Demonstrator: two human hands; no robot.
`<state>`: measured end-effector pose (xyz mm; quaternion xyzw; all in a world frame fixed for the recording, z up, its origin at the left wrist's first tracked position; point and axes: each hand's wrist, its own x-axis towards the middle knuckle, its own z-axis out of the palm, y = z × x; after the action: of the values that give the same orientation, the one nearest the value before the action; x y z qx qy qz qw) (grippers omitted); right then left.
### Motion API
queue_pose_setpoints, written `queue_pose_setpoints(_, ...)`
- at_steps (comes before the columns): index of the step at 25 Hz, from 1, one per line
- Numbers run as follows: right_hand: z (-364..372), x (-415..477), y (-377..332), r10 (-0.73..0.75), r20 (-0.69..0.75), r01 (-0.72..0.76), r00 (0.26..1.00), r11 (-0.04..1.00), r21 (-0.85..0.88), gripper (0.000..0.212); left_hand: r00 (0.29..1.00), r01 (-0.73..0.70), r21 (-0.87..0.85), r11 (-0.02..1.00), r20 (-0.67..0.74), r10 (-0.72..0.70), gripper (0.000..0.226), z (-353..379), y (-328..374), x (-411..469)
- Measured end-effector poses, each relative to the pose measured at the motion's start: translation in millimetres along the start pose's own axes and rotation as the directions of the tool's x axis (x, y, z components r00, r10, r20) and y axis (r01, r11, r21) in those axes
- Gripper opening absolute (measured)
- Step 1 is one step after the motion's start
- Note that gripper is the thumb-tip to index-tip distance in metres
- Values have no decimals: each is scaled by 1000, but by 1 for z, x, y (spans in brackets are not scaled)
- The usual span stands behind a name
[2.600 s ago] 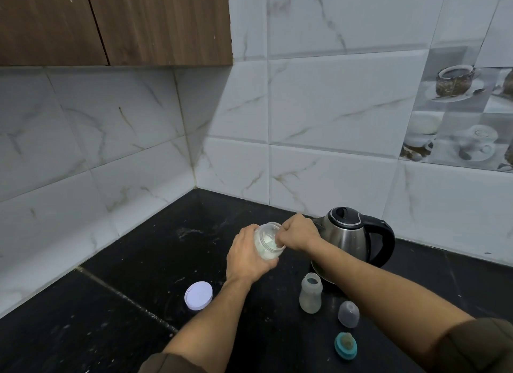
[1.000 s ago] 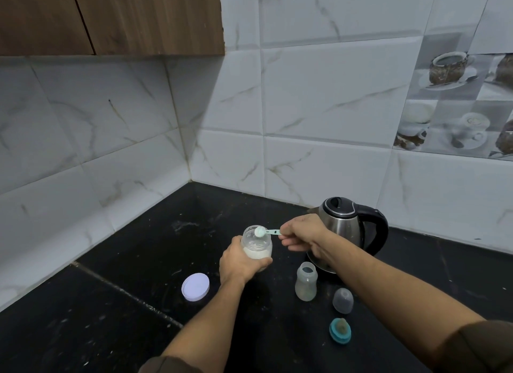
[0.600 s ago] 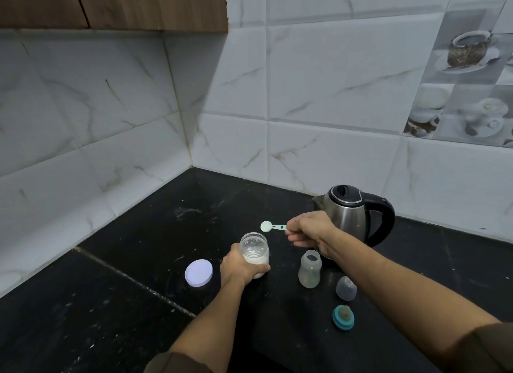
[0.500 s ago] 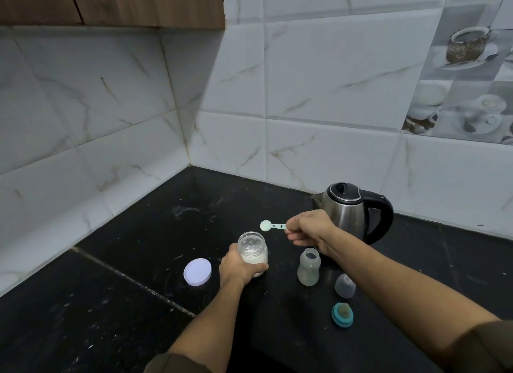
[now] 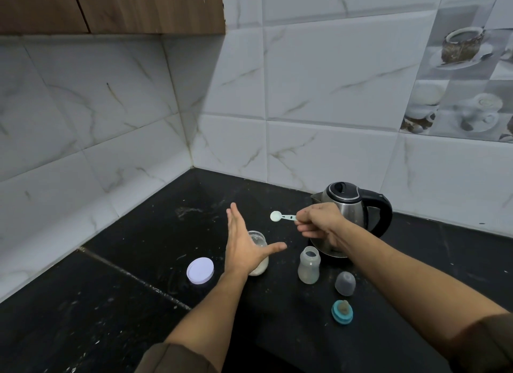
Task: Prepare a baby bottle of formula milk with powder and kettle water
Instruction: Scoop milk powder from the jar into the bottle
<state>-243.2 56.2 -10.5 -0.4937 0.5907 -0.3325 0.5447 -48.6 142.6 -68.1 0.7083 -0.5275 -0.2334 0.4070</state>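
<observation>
scoop (image 5: 281, 216) pinched in right grip (image 5: 319, 225), bowl jutting left near the jar (image 5: 258, 238); left grip (image 5: 241, 250) splayed apart.

bare forearms, olive-brown sleeves (image 5: 177, 357) pushed up.

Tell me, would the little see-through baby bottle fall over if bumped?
Probably. The small translucent plastic baby bottle stands upright, taller than wide, and seems empty, so likely light and tippy. Once down, its round body would probably roll on the black countertop.
</observation>
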Motion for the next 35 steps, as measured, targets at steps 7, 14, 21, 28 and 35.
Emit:
queue_pose_setpoints(7,-34,-2,-1,-9,-82,8,997,1000,-2,13,990,-125,-6,992,69,125,172,33,41,-8)
queue_pose_setpoints(14,-68,-13,16,3,-135,0,991,1000,24,10,989,-34,-13,999,145,35,157,69,30,-11)
queue_pose_setpoints(21,-79,-18,40,30,-146,-28,989,1000,12,13,947,57,124,991,308,-93,118,98,8,-20)
queue_pose_setpoints(28,-84,-17,53,33,-152,-40,988,998,-44,15,950,111,167,980,270,-154,57,118,12,-17)
queue_pose_setpoints(35,-80,-6,40,-72,-158,59,985,995,-85,17,984,58,153,987,160,-83,43,104,39,3)
